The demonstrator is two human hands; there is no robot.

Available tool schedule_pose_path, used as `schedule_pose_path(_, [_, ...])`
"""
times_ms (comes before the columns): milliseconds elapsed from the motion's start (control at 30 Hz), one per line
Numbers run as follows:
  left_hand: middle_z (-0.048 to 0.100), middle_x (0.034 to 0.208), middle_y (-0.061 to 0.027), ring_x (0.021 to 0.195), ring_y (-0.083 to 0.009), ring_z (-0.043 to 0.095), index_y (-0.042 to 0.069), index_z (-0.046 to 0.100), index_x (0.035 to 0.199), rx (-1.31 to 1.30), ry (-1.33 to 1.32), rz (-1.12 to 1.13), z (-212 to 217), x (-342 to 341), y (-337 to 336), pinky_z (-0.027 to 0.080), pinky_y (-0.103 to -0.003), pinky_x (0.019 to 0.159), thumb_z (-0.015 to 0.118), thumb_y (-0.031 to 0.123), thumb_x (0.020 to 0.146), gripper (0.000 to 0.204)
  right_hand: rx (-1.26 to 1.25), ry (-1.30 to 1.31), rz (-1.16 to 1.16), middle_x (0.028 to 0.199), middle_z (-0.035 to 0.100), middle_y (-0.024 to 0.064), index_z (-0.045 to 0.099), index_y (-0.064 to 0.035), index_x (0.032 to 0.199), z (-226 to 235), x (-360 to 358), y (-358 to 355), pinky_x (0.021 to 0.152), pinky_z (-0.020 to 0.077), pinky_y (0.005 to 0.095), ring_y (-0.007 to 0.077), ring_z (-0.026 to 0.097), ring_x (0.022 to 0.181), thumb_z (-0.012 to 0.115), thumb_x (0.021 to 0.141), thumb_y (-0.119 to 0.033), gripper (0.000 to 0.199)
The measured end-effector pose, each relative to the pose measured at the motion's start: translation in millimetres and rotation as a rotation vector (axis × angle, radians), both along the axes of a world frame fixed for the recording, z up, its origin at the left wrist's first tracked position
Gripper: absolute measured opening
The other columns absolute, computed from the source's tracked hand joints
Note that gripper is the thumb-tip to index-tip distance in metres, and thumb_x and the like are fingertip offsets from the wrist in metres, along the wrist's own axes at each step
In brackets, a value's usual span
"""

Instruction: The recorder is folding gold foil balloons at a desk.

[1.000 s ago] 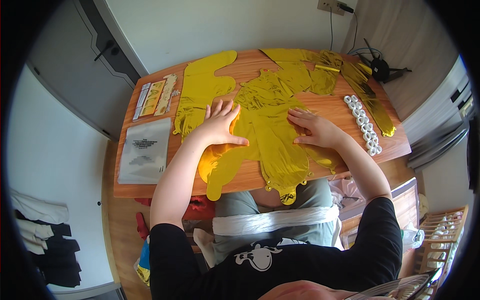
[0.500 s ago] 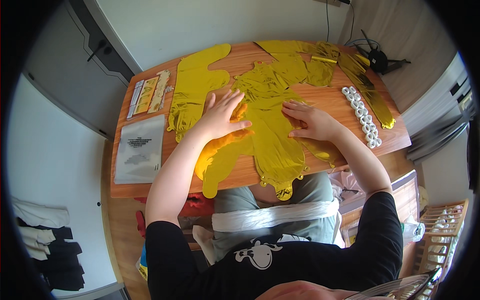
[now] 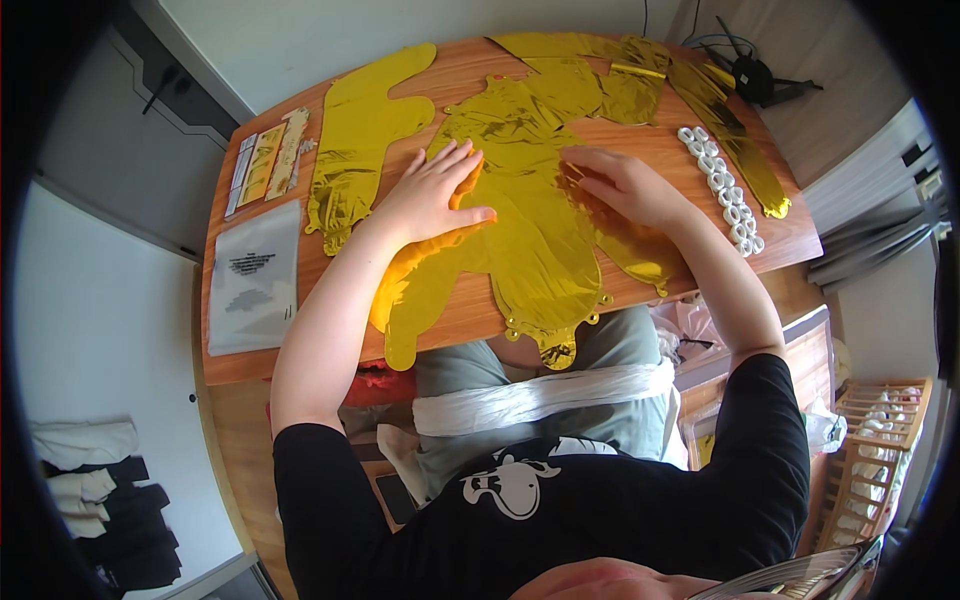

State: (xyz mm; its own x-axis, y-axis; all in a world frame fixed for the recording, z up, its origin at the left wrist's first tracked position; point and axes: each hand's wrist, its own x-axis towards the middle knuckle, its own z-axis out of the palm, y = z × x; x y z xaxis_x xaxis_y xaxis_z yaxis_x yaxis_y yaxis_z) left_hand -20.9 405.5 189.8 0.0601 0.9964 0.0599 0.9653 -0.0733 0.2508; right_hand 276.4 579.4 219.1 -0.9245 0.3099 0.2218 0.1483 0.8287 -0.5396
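Observation:
A flat, uninflated gold foil balloon [image 3: 545, 235] lies over the table's near middle, its lower end reaching past the front edge above my lap. My left hand [image 3: 437, 190] rests flat on its left side, fingers spread and thumb pointing right. On its right side is my right hand [image 3: 625, 185], thumb apart from the slightly bent fingers, with nothing seen between them. Its fingertips touch or nearly touch the foil. Another flat gold foil balloon [image 3: 360, 120] lies to the left, and more gold foil [image 3: 630, 95] is spread at the back right.
Several small white rolls [image 3: 722, 190] stand in rows at the table's right. A clear plastic bag [image 3: 255, 285] and printed cards [image 3: 262, 170] lie at the left. A black router [image 3: 755, 75] sits at the back right corner. The wooden table's front edge [image 3: 240, 368] is close to me.
The whole view has shifted, so the table sits higher and further left. My right hand has tilted onto its side with fingers more bent; my left hand stays flat on the foil.

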Motion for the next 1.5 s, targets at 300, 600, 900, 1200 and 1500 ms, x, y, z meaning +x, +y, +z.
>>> schedule_pose_path(300, [0.027,0.171,-0.0125,0.159,-0.0273,0.02,0.011,0.03,0.163,0.005,-0.038,-0.018,1,1,0,0.012,-0.051,0.129,0.067,0.065,0.09,0.098,-0.031,-0.053,-0.042,0.127,0.07,0.0173,0.065,-0.0024,0.132,-3,6,11,0.097,0.0537,0.0378,0.0339,0.068,0.112,0.073,0.091,-0.008,0.042])
schedule_pose_path(600, [0.021,0.172,-0.0139,0.16,-0.0269,0.018,0.012,0.019,0.166,0.013,-0.243,-0.011,4,-6,1,0.009,-0.049,0.13,0.051,0.067,0.1,0.092,0.05,-0.003,0.008,0.131,0.068,0.0186,0.067,-0.0012,0.129,-1,3,8,0.102,0.0515,0.0402,0.0367,0.064,0.119,0.073,0.091,-0.009,0.039])
schedule_pose_path(900, [0.019,0.172,-0.0158,0.16,-0.0288,0.017,0.009,0.023,0.165,0.032,-0.922,0.061,6,-23,1,0.015,-0.045,0.128,0.044,0.058,0.107,0.079,0.101,0.007,0.034,0.134,0.067,0.0177,0.069,-0.0019,0.126,-8,2,12,0.105,0.05,0.0415,0.0363,0.063,0.123,0.072,0.092,-0.011,0.035])
schedule_pose_path(1200, [0.035,0.166,-0.0169,0.156,-0.0302,0.029,0.008,0.036,0.16,0.145,-0.392,0.024,12,-14,4,0.02,-0.048,0.128,0.044,0.06,0.106,0.076,0.1,0.014,0.022,0.133,0.067,0.0184,0.072,-0.001,0.121,-9,5,14,0.104,0.0502,0.0412,0.0366,0.063,0.122,0.072,0.092,-0.012,0.031])
schedule_pose_path(1500, [0.022,0.172,-0.0123,0.16,-0.0288,0.014,0.014,0.025,0.165,0.008,0.01,0.085,-3,-2,5,0.009,-0.052,0.13,0.043,0.08,0.094,0.099,0.137,0.045,0.054,0.131,0.068,0.0196,0.073,-0.0006,0.118,-9,4,14,0.102,0.0511,0.0417,0.0372,0.064,0.119,0.072,0.092,-0.013,0.029])
